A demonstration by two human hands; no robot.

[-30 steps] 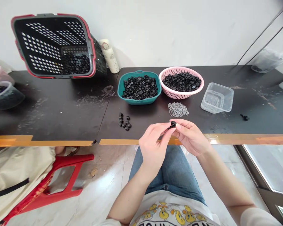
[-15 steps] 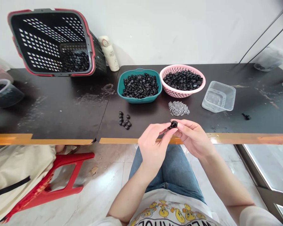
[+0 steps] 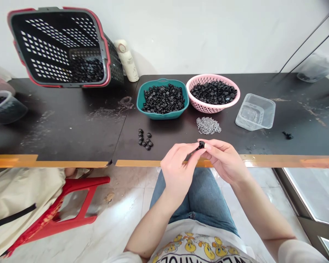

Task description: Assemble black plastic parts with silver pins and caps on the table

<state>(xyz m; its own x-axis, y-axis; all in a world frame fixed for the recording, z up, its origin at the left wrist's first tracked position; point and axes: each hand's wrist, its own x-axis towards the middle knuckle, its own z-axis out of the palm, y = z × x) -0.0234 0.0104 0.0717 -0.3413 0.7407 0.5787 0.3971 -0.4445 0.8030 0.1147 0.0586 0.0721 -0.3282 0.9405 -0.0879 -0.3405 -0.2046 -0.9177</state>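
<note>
My left hand [image 3: 178, 166] and my right hand [image 3: 224, 159] meet at the table's front edge, fingertips pinched together on a small round black part [image 3: 201, 145]. Both hands are closed on it. Beyond them lies a small heap of grey screws [image 3: 208, 125]. A teal tub [image 3: 162, 113] full of black discs and a pink basket [image 3: 208, 106] full of black caps stand further back. A little cluster of black parts [image 3: 144, 139] lies on the table to the left of my hands.
An empty clear plastic tub [image 3: 255, 111] sits to the right of the screws. A black and red crate [image 3: 60, 45] leans on the wall at the back left, with a white bottle [image 3: 127, 60] beside it. A red stool [image 3: 71, 204] stands on the floor at the left.
My hands have stayed at the table edge, still pinching the black part, turning it slightly. The view has tilted a little.
</note>
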